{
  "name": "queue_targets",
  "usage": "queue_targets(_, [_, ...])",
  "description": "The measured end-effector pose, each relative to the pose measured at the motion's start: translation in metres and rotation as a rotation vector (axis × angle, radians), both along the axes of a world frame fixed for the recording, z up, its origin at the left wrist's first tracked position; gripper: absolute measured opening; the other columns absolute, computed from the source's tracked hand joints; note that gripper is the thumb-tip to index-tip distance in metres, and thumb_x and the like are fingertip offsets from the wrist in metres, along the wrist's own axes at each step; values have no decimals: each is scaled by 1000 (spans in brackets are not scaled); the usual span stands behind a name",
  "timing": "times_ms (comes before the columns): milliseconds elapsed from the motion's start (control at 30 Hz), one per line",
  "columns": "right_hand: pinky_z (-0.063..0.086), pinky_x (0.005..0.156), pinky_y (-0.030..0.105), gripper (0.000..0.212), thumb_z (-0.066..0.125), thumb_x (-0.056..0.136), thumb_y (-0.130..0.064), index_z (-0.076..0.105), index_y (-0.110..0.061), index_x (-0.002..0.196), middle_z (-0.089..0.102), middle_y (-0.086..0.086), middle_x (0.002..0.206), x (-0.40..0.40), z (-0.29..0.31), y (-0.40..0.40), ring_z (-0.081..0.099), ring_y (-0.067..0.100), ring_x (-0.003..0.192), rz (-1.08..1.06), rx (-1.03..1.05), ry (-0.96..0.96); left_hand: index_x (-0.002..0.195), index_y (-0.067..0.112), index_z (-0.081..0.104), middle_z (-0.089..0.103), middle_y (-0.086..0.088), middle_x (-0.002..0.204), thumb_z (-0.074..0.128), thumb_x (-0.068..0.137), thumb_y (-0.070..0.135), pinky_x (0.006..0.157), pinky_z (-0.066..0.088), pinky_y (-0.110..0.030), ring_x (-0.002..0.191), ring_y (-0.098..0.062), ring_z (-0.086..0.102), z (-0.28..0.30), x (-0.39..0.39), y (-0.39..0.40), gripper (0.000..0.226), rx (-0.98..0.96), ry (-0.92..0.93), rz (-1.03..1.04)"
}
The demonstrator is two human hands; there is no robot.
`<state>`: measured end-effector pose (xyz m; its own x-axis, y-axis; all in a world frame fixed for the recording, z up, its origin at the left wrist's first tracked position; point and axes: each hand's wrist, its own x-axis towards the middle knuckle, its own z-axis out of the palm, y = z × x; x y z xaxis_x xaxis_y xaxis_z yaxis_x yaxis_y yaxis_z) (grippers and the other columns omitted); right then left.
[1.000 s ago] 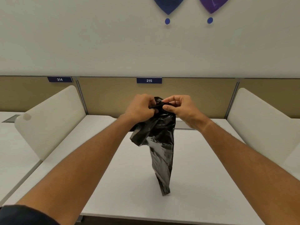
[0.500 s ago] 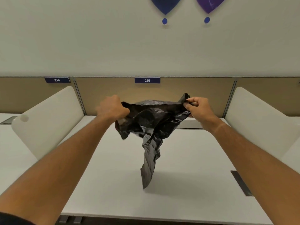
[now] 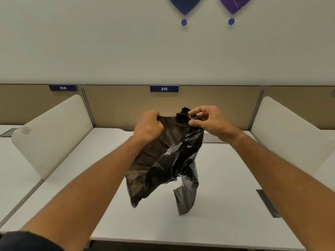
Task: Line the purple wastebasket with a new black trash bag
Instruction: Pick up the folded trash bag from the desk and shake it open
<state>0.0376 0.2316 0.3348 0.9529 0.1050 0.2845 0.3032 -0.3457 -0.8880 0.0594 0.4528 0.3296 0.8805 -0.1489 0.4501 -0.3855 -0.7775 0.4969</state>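
Above the white desk point(image 3: 226, 169), hands closer together, black trash bag point(image 3: 168, 160) looser.

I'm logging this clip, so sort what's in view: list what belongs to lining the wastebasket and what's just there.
Part of the job:
- black trash bag, held up over the desk
- left hand, gripping its top edge
- right hand, pinching its top edge
The purple wastebasket is not in view.

Just there:
- white desk
- side dividers
- number plates 214 and 215
- wall decorations

a white desk point(image 3: 226, 178) carries a flush grey cable-slot cover point(image 3: 268, 203) at right.
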Motion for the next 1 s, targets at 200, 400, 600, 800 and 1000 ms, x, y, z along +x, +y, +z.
queue_targets(200, [53, 56, 21, 51, 72, 73, 10, 57, -16, 114, 62, 3, 86, -5, -7, -37, 64, 19, 79, -189, -292, 116, 94, 1, 65, 62, -16, 90, 49, 85, 5, 64, 44, -35, 76, -28, 56, 17, 8, 29, 18, -65, -13, 242])
queue_targets(400, [56, 64, 42, 18, 57, 72, 4, 65, 2, 88, 63, 21, 81, -4, -17, -42, 62, 35, 76, -461, -451, 196, 105, 1, 58, 52, -9, 88, 50, 87, 5, 61, 39, -31, 67, -15, 45, 29, 6, 50, 20, -108, -43, 334])
queue_targets(600, [51, 47, 29, 7, 50, 84, -1, 57, -3, 86, 57, 15, 88, 3, -23, -17, 61, 32, 81, -534, -23, 380, 110, 1, 53, 43, -1, 76, 49, 89, 6, 48, 27, -22, 61, -10, 39, 30, -4, 70, 22, -154, -99, 389])
queue_targets(800, [43, 57, 27, 11, 61, 73, -6, 51, -6, 69, 63, 18, 75, -2, -40, -8, 60, 34, 68, -662, -625, 271, 109, 1, 52, 51, -12, 88, 47, 89, 7, 60, 38, -33, 71, -22, 49, 32, -12, 99, 21, -178, -110, 464])
queue_targets(1000, [57, 78, 46, 27, 43, 87, -4, 61, -11, 106, 66, 15, 99, 12, -35, 6, 66, 32, 87, -586, 671, 543, 114, 2, 50, 50, -12, 94, 47, 90, 8, 68, 44, -37, 83, -27, 52, 31, -18, 125, 25, -226, -66, 523])
